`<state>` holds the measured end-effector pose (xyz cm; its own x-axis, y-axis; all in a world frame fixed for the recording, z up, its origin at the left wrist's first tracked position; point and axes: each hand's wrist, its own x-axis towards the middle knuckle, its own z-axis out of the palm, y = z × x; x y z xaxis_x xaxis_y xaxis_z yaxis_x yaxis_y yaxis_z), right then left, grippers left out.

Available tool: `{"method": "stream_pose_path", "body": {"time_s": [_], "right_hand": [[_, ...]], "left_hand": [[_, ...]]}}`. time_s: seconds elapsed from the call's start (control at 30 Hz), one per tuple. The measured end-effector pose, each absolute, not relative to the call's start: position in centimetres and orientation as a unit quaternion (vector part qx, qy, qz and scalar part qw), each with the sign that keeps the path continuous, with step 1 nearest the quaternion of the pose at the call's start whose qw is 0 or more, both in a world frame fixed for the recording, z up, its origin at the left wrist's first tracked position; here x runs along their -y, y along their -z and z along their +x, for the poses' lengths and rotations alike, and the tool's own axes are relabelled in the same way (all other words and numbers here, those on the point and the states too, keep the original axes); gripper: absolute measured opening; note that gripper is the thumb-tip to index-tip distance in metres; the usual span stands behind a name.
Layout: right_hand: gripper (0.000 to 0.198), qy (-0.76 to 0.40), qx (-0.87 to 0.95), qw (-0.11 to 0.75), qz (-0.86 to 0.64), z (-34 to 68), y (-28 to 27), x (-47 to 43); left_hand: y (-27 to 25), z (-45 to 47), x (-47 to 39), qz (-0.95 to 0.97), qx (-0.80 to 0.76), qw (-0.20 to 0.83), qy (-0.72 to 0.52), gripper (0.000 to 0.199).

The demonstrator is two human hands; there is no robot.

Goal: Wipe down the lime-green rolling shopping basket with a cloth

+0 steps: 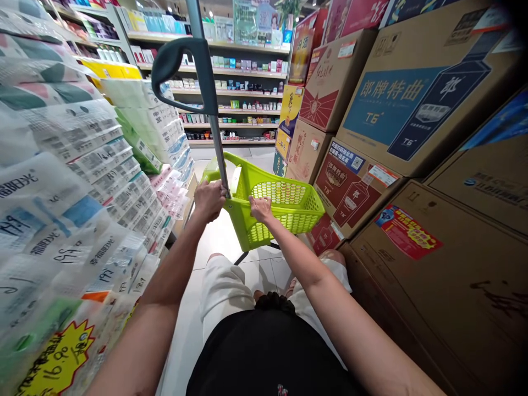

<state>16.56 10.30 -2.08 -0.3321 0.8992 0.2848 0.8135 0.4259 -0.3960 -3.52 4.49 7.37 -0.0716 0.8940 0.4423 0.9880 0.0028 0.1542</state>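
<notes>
A lime-green plastic shopping basket (284, 212) with perforated sides stands low in front of me, its front end pointing right. From its near left corner rises a metal pole (218, 148), topped by a dark looped handle (204, 77). My left hand (209, 201) is closed at that corner, beside the foot of the pole. My right hand (260, 209) has its fingers wrapped over the basket's near rim. No goods show inside the visible part of the basket. Dark legs (241, 257) of its frame touch the floor below.
Stacked cardboard liquor boxes (383, 104) line the right side closely. On the left, plastic-wrapped paper packs (103, 143) are piled high, with a yellow price sign (58, 357). Shelves of small boxed goods (243, 85) cross the far end beyond the tiled floor (218, 231).
</notes>
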Motion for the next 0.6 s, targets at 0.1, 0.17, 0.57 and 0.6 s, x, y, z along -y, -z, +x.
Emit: {"method": "stream_pose_path", "body": {"time_s": [0.1, 0.17, 0.57, 0.6], "right_hand": [[0.059, -0.084, 0.816, 0.227, -0.526, 16.4, 1.9, -10.5], [0.059, -0.079, 0.818, 0.225, -0.524, 16.2, 1.9, -10.5], [0.053, -0.059, 0.818, 0.233, -0.523, 16.0, 2.3, -10.5], [0.053, -0.057, 0.817, 0.236, -0.522, 15.8, 2.3, -10.5]], "left_hand": [[-9.7, -4.9, -6.2, -0.695, 0.707, 0.042, 0.127, 0.022], [-9.4, -5.2, -6.3, -0.700, 0.699, 0.045, 0.140, 0.023], [-0.6, -4.3, -5.1, -0.606, 0.594, 0.162, 0.503, 0.032], [-1.2, -5.2, -5.4, -0.600, 0.598, 0.152, 0.510, 0.031]]}}
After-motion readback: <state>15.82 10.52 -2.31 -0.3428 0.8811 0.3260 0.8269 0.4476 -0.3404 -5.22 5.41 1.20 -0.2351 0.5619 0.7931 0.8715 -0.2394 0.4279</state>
